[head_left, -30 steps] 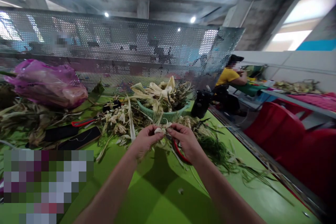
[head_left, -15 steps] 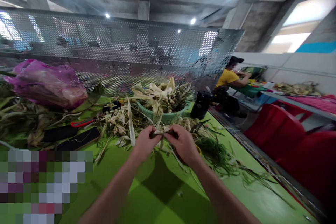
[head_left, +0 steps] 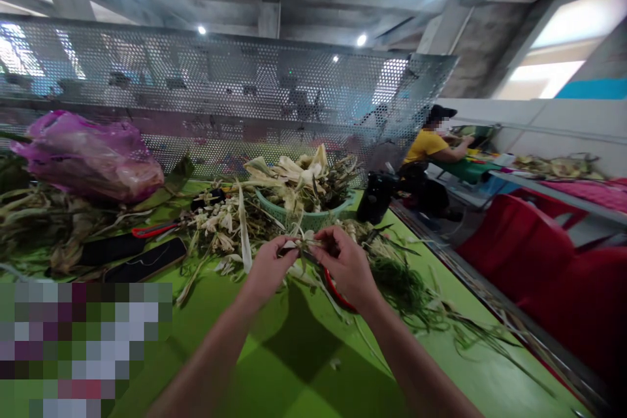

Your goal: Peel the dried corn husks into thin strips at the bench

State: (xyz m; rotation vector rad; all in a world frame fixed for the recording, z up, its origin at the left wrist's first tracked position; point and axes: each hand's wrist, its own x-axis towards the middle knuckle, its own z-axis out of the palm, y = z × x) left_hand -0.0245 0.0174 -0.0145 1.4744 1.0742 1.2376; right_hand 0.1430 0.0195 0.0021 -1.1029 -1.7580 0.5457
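Between my fingertips, above the green table [head_left: 362, 366], is a small piece of pale dried husk [head_left: 300, 243]. My left hand [head_left: 267, 268] pinches its left side, thumb against fingers. My right hand [head_left: 347, 268] is closed on its right side, with the fingers bent. Thin strips hang from the piece. Part of a red-rimmed object [head_left: 337, 290] shows under my right hand, which hides most of it. Just beyond my hands stands a light green basket [head_left: 304, 219], heaped with dried husks [head_left: 306, 176].
Loose husk pieces [head_left: 220, 228], a red-handled tool [head_left: 154, 230], a dark phone-like slab [head_left: 147, 261] and a pink plastic bag [head_left: 93, 157] lie left. Right are green fibres [head_left: 404, 284], a black camera-like object [head_left: 375, 196] and red chairs [head_left: 519, 235]. A person in yellow [head_left: 428, 144] sits beyond.
My right hand's fingers have lifted and shifted slightly on the husk piece. More of the red-rimmed object shows beneath that hand. My left hand has barely moved.
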